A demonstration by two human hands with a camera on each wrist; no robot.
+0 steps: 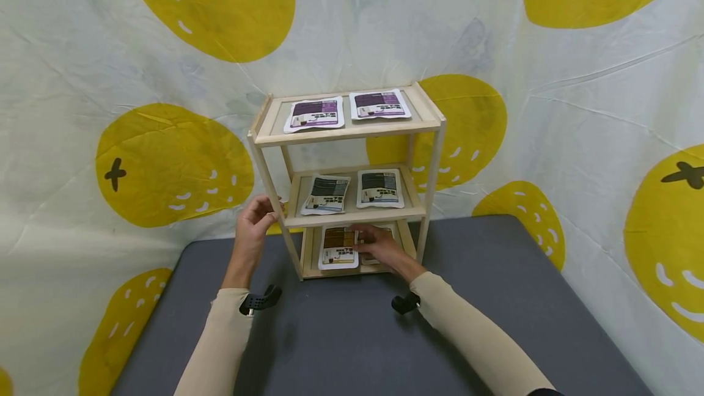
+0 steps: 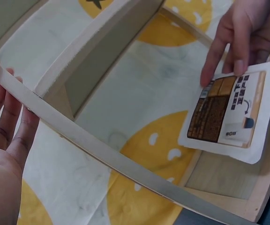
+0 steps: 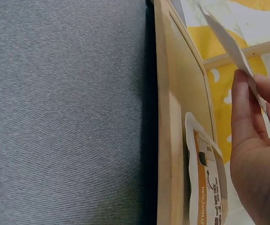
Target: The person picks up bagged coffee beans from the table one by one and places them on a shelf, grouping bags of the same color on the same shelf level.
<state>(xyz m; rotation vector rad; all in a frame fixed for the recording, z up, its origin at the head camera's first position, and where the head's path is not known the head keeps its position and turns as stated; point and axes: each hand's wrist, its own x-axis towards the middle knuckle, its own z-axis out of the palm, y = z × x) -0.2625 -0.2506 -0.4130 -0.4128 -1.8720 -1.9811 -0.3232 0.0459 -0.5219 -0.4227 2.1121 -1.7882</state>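
A three-tier wooden shelf (image 1: 346, 133) stands on a grey table (image 1: 341, 335). My left hand (image 1: 255, 219) holds its front left post (image 1: 273, 200), fingers behind the post (image 2: 102, 150). My right hand (image 1: 379, 246) reaches into the bottom tier and pinches the edge of a brown packet (image 1: 338, 246). In the left wrist view that packet (image 2: 228, 112) sits tilted under the right hand's fingers (image 2: 240, 61). The right wrist view shows it edge-on as a thin white strip (image 3: 224, 42) between the fingers (image 3: 247, 103). A second brown packet (image 3: 205, 187) lies flat on the bottom tier (image 3: 163, 117) below the palm.
Two purple packets (image 1: 346, 110) lie on the top tier and two dark grey ones (image 1: 354, 191) on the middle tier. A white cloth with yellow fruit prints (image 1: 165, 164) hangs behind and beside the shelf. The grey table top (image 3: 64, 112) stretches in front of it.
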